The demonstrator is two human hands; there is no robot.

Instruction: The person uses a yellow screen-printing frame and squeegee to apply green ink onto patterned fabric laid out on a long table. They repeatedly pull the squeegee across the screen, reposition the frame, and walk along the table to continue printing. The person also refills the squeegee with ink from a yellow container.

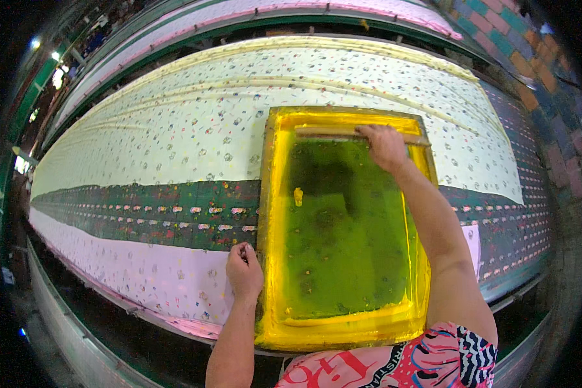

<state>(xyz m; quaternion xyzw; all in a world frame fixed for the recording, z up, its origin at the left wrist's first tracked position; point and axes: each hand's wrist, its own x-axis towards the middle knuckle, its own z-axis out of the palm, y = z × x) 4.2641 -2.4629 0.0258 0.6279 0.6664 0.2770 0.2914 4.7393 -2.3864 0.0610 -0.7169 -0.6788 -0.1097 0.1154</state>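
Observation:
A yellow-framed printing screen (271, 194) with a green mesh lies flat on a long printed cloth (174, 129). At its far end rests a wooden squeegee (323, 133), and my right hand (383, 143) is shut on the bar's right part, arm stretched across the mesh. My left hand (244, 270) presses the frame's left edge near the front corner, fingers curled against it. A small yellow blob of ink (297, 195) sits on the mesh.
The cloth runs along a long table, cream with small motifs, then a dark green patterned band (142, 213), then pale pink (129, 271). Another cloth-covered table (291, 13) lies beyond. A coloured brick wall (530, 64) stands at right. A metal rail (71, 323) edges the table front.

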